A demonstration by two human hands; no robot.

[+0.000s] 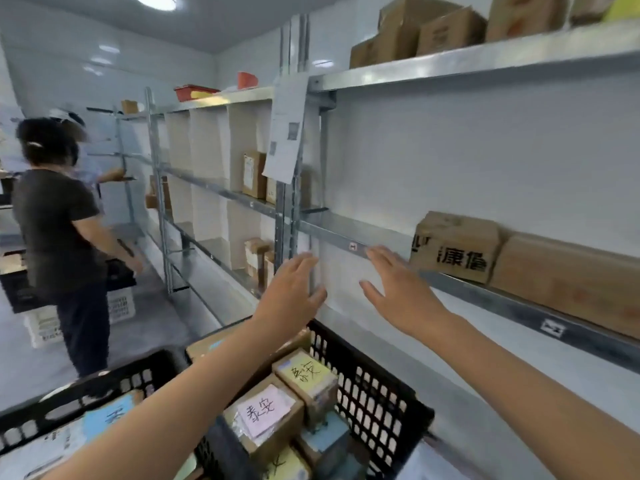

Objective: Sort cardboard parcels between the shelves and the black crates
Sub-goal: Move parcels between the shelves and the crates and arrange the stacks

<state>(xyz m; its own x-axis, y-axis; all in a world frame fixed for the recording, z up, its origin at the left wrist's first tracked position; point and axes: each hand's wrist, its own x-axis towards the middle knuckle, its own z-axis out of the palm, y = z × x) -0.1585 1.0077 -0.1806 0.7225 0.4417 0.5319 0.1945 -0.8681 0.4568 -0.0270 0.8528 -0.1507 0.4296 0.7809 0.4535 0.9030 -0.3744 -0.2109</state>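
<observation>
Both my hands are raised in front of the metal shelf [346,241], palms facing each other with nothing between them. My left hand [291,292] is open, fingers apart. My right hand [398,289] is open too, its fingertips near the shelf's front rail. A cardboard parcel [455,245] with black print sits on that shelf just right of my right hand, beside a longer parcel [568,282]. Below my arms a black crate [374,386] holds several small parcels, one with a pink label [265,410] and one with a yellow label [306,372].
A second black crate [104,379] with blue-labelled parcels stands at lower left. More parcels [426,29] fill the top shelf. Another person [59,233] in a dark shirt stands at the left by further shelves and stacked crates [20,292]. A paper sheet [287,129] hangs on the shelf upright.
</observation>
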